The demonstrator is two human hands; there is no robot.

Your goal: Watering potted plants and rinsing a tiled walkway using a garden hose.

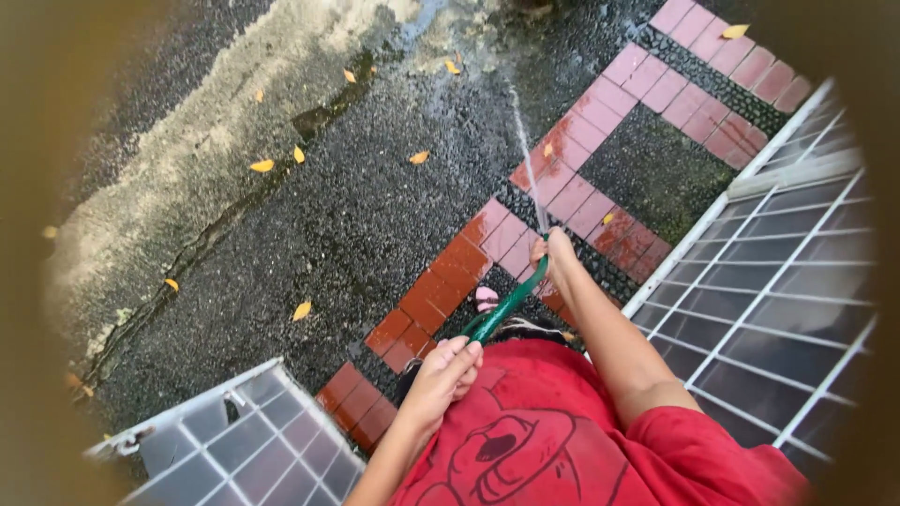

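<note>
A green garden hose (506,305) runs between both of my hands. My right hand (557,253) grips the hose's end, and a thin jet of water (525,155) shoots from it across the wet ground. My left hand (448,367) holds the hose lower down, close to my red shirt (553,440). My right forearm stretches out over the red brick paving (441,281).
Wet dark asphalt (337,215) with scattered yellow leaves (262,166) lies ahead. Red brick strips frame mossy patches. A white metal gate grille (769,281) stands at the right, another grille panel (234,440) at the lower left. A pink sandal toe (486,298) shows below the hose.
</note>
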